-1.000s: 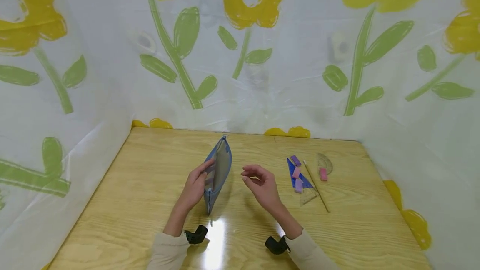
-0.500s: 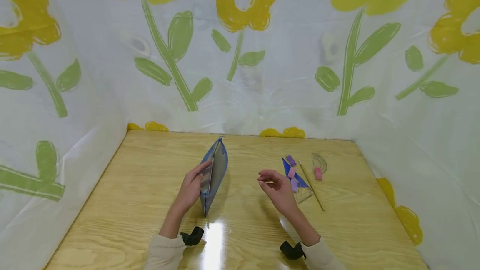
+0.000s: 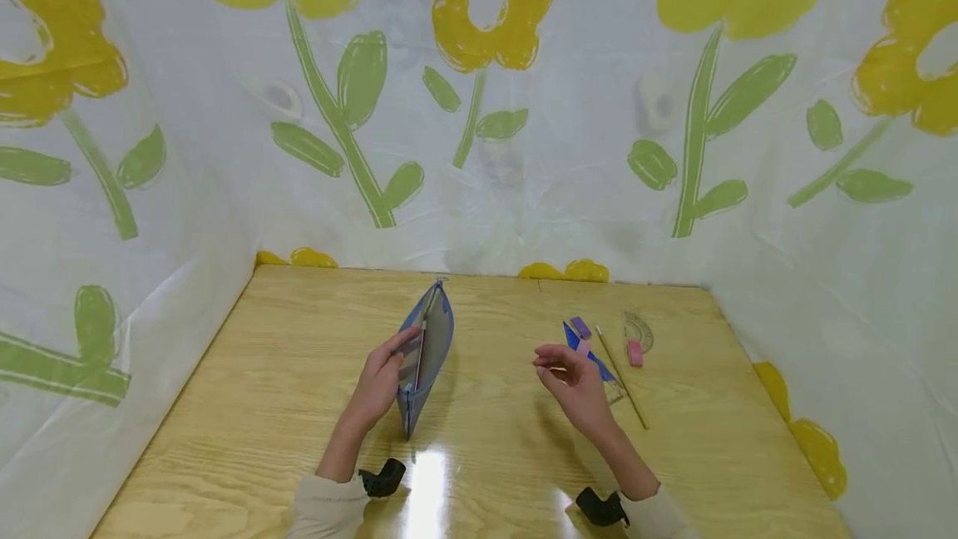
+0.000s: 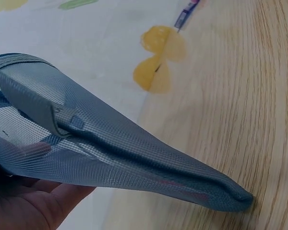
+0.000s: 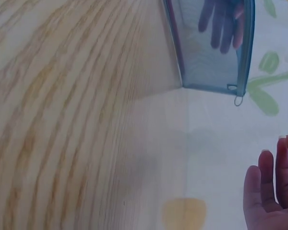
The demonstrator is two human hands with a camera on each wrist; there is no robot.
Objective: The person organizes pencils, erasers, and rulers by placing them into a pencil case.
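Observation:
My left hand (image 3: pixel 380 385) grips a blue mesh zip pouch (image 3: pixel 445 339) by its left side, holding it on edge with its mouth gaping upward. A thin pencil-like stick (image 3: pixel 421 356) lies inside the pouch. The left wrist view shows the pouch's mesh wall (image 4: pixel 105 129) and zip edge close up, with the left fingers behind it. Through the mesh pouch (image 5: pixel 211 62) in the right wrist view, left fingers show. My right hand (image 3: pixel 580 393) holds nothing; its fingers are loosely bent, beside a blue set square (image 3: pixel 571 337) and a pink eraser (image 3: pixel 583 347), partly covering them.
To the right lie a purple eraser (image 3: pixel 580 327), a wooden pencil (image 3: pixel 623 377), a clear protractor (image 3: pixel 642 326) with a pink eraser (image 3: pixel 635 353) on it, and a clear set square (image 3: pixel 614 393) partly hidden by the hand. Flower-printed cloth (image 3: pixel 584 215) walls the wooden table (image 3: pixel 284 356).
My right hand has moved right, away from the pouch and over to the set square and erasers. The left hand keeps its grip on the pouch, and the stick inside shows more clearly.

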